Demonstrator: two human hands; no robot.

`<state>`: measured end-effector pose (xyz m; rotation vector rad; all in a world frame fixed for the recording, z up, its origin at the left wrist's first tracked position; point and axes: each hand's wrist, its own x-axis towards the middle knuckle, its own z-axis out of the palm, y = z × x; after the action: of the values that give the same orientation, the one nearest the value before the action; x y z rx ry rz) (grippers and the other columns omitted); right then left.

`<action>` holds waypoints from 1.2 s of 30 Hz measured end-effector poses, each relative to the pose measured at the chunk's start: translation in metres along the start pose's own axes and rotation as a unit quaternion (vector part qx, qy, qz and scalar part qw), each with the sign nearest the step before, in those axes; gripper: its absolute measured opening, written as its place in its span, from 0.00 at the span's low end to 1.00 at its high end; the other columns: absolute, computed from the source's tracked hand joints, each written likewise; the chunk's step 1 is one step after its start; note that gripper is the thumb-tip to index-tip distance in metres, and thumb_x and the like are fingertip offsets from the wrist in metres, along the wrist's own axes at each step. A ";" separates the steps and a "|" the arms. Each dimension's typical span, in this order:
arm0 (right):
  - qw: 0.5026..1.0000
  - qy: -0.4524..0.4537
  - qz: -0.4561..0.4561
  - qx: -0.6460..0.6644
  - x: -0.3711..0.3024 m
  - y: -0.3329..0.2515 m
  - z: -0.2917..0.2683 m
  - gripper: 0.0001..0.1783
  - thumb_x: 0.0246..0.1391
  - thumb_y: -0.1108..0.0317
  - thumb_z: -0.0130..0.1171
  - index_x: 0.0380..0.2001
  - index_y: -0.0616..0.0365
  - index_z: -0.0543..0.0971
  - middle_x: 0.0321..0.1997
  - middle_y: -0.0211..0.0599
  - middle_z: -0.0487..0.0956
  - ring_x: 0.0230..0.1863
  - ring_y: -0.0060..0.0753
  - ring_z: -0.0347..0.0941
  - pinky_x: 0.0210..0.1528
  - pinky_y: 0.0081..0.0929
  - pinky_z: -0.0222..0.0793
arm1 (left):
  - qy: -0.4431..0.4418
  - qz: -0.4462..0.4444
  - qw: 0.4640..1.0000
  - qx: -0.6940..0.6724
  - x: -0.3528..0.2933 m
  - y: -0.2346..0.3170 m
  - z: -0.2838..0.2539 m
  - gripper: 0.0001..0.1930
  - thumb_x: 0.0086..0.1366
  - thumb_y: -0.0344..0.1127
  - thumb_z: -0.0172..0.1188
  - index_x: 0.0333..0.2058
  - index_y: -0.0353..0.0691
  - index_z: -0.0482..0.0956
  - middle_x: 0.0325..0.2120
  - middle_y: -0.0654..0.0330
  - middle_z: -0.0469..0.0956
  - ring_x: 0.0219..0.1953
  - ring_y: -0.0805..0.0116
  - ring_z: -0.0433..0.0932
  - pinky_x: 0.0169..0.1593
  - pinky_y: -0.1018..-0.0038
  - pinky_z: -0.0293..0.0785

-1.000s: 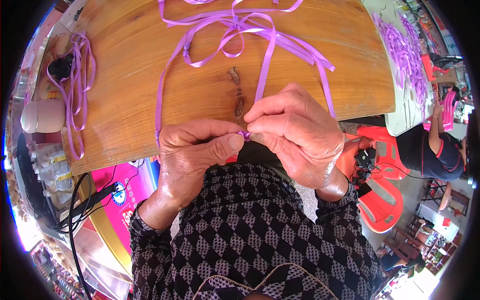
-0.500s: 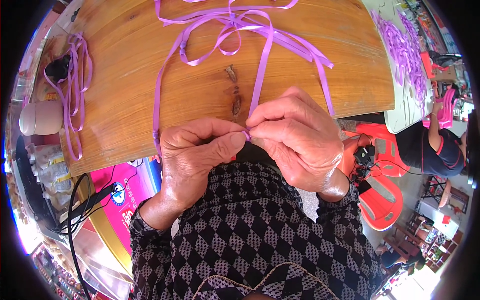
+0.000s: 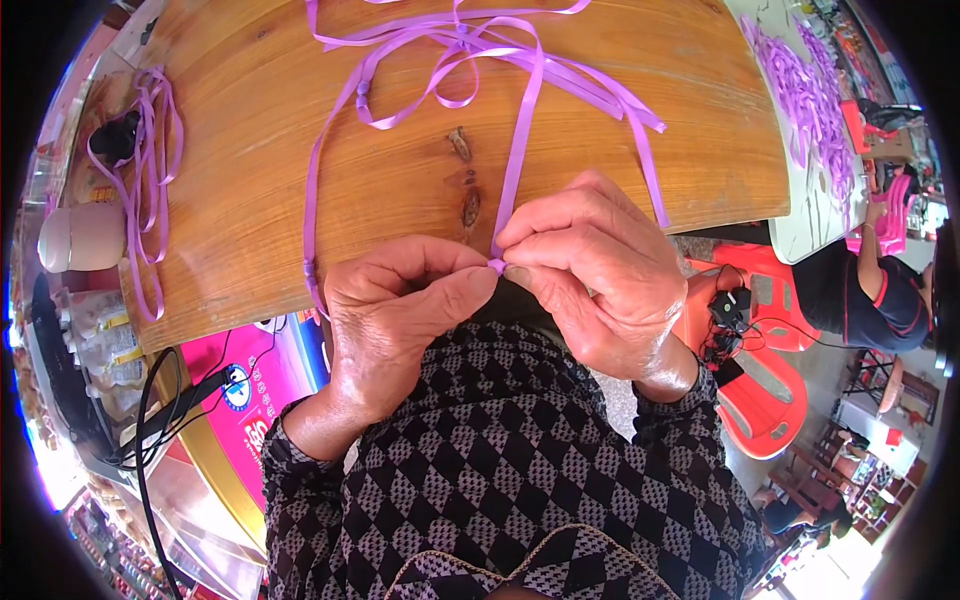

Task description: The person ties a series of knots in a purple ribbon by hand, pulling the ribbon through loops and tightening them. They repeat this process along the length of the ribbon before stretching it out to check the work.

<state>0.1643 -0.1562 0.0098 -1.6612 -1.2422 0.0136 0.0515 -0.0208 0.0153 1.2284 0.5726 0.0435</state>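
Just off the near edge of the wooden table, my left hand (image 3: 385, 315) and my right hand (image 3: 610, 275) meet, pinching a purple ribbon (image 3: 519, 150) between thumbs and forefingers. A small purple knot (image 3: 496, 265) shows between the fingertips. From it the ribbon runs up over the tabletop to a loose, looping bunch at the far side. Another stretch, with small knots along it, passes down to my left hand and disappears behind it. My left hand is closed on the ribbon at the left of the knot, my right hand at its right.
More purple ribbon (image 3: 160, 180) hangs over the left part of the wooden table (image 3: 400, 190), near a pale rounded object (image 3: 82, 237). A ribbon heap (image 3: 800, 100) lies on a white table at right. Red plastic chairs (image 3: 765, 390) and a person (image 3: 880, 290) are beyond. Black cables (image 3: 150, 440) hang at left.
Both hands stay nearly in place. The fingertips have shifted slightly, and the small knot between them shows more plainly now.
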 end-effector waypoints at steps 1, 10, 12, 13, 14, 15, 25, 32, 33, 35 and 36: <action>1.000 -0.003 -0.003 0.003 0.001 0.001 0.001 0.09 0.34 0.82 0.62 0.24 0.62 0.75 0.30 0.36 0.76 0.26 0.32 0.68 0.27 0.23 0.64 | 0.002 0.009 1.000 0.021 0.001 0.000 0.000 0.05 0.54 0.25 0.60 0.30 0.31 0.78 0.22 0.65 0.76 0.24 0.82 0.70 0.28 0.87 0.66; 1.000 0.001 -0.022 0.010 0.000 0.001 0.001 0.09 0.34 0.81 0.63 0.24 0.63 0.76 0.30 0.37 0.76 0.26 0.32 0.67 0.26 0.23 0.63 | -0.004 -0.007 0.997 -0.080 0.000 -0.009 0.002 0.06 0.52 0.25 0.62 0.30 0.30 0.78 0.24 0.63 0.77 0.25 0.81 0.72 0.31 0.86 0.68; 1.000 -0.002 -0.023 0.015 -0.001 0.001 -0.001 0.09 0.34 0.81 0.63 0.24 0.63 0.76 0.30 0.37 0.76 0.25 0.32 0.67 0.26 0.23 0.62 | -0.006 -0.013 0.997 -0.080 0.001 -0.009 0.003 0.06 0.52 0.25 0.62 0.30 0.31 0.78 0.24 0.63 0.77 0.26 0.81 0.72 0.31 0.86 0.68; 0.999 -0.005 -0.024 0.020 -0.001 0.002 -0.002 0.09 0.34 0.81 0.63 0.24 0.63 0.76 0.30 0.37 0.76 0.25 0.32 0.67 0.26 0.23 0.62 | -0.006 -0.018 0.997 -0.081 0.001 -0.009 0.004 0.06 0.52 0.25 0.62 0.30 0.31 0.78 0.24 0.63 0.77 0.26 0.81 0.72 0.31 0.86 0.68; 1.000 -0.005 -0.024 0.020 -0.001 0.001 -0.003 0.09 0.34 0.81 0.63 0.24 0.63 0.76 0.30 0.37 0.76 0.25 0.32 0.67 0.26 0.23 0.62 | -0.007 -0.018 0.997 -0.080 0.001 -0.009 0.004 0.06 0.52 0.25 0.62 0.30 0.31 0.78 0.24 0.63 0.77 0.26 0.81 0.72 0.31 0.86 0.68; 0.999 -0.010 -0.020 0.024 0.000 0.001 -0.004 0.09 0.34 0.80 0.63 0.24 0.63 0.76 0.30 0.37 0.76 0.25 0.32 0.66 0.26 0.23 0.62 | -0.013 -0.010 0.997 -0.078 0.001 -0.009 0.005 0.06 0.53 0.25 0.61 0.30 0.31 0.78 0.24 0.63 0.77 0.26 0.81 0.72 0.31 0.86 0.68; 0.996 -0.028 0.052 0.066 -0.005 0.005 -0.006 0.15 0.36 0.72 0.65 0.32 0.63 0.76 0.32 0.38 0.77 0.31 0.34 0.70 0.30 0.25 0.65 | -0.022 -0.039 0.997 -0.059 0.001 -0.004 0.003 0.06 0.55 0.29 0.60 0.28 0.31 0.77 0.20 0.67 0.74 0.20 0.84 0.66 0.24 0.87 0.61; 0.994 -0.053 0.044 0.079 -0.008 0.009 -0.003 0.16 0.34 0.72 0.67 0.31 0.63 0.78 0.30 0.36 0.76 0.30 0.31 0.70 0.29 0.23 0.65 | -0.027 -0.037 0.998 -0.051 0.001 -0.006 0.002 0.05 0.55 0.28 0.60 0.28 0.31 0.77 0.19 0.66 0.73 0.19 0.83 0.66 0.23 0.87 0.60; 0.993 -0.053 0.048 0.093 -0.009 0.009 -0.001 0.15 0.33 0.73 0.67 0.30 0.63 0.78 0.29 0.36 0.76 0.29 0.31 0.70 0.28 0.23 0.65 | -0.027 -0.038 0.998 -0.035 0.000 -0.005 0.002 0.05 0.55 0.28 0.60 0.28 0.31 0.77 0.19 0.66 0.73 0.19 0.82 0.66 0.23 0.87 0.60; 0.992 -0.054 0.052 0.106 -0.009 0.009 0.000 0.14 0.33 0.75 0.67 0.29 0.62 0.78 0.27 0.35 0.75 0.28 0.30 0.70 0.27 0.23 0.64 | -0.028 -0.040 0.999 -0.019 0.000 -0.006 0.000 0.05 0.55 0.28 0.60 0.27 0.31 0.77 0.19 0.65 0.74 0.19 0.82 0.66 0.23 0.86 0.60; 0.991 -0.053 0.046 0.112 -0.009 0.009 -0.001 0.13 0.33 0.77 0.66 0.28 0.62 0.78 0.27 0.35 0.75 0.27 0.30 0.70 0.27 0.23 0.64 | -0.041 -0.032 0.998 -0.023 0.000 -0.007 -0.001 0.05 0.55 0.28 0.60 0.27 0.31 0.77 0.19 0.65 0.74 0.19 0.82 0.66 0.23 0.86 0.60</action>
<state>0.1667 -0.1627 -0.0009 -1.5359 -1.1961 0.2905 0.0492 -0.0224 0.0089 1.1604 0.5356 -0.0468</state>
